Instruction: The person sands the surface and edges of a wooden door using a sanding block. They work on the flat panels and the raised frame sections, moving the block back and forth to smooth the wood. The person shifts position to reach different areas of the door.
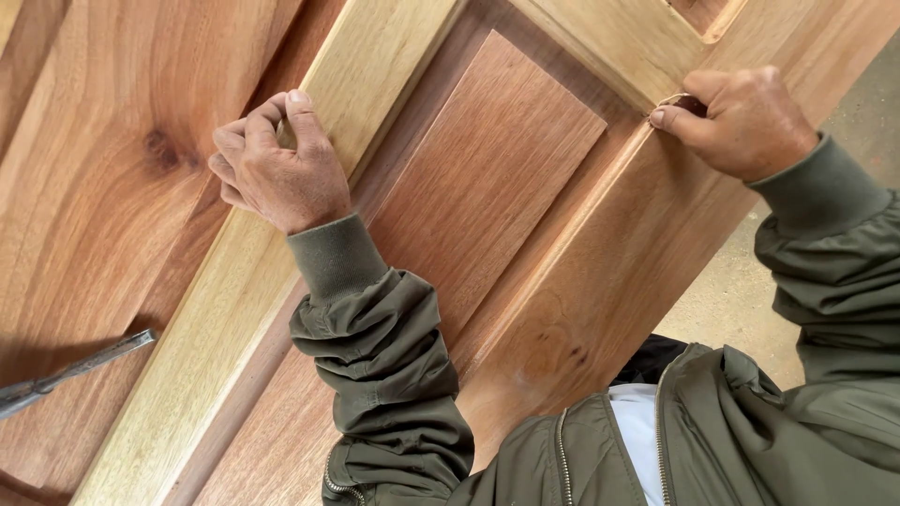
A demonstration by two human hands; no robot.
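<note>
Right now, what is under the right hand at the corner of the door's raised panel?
The right hand pinches a small tan folded piece, likely sandpaper, against the wooden door at the moulding. Most of the piece and the wood directly beneath are covered by the fingers.

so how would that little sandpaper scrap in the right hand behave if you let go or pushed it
The scrap looks thin and curled, so probably floppy and very light. Pinched small in the right hand, it would likely slide off the sloped door panel.

A woodworking shop: an unfinished panelled wooden door (487,178) lies flat, a metal chisel (70,373) resting on it, above a dusty floor (750,281).
</note>
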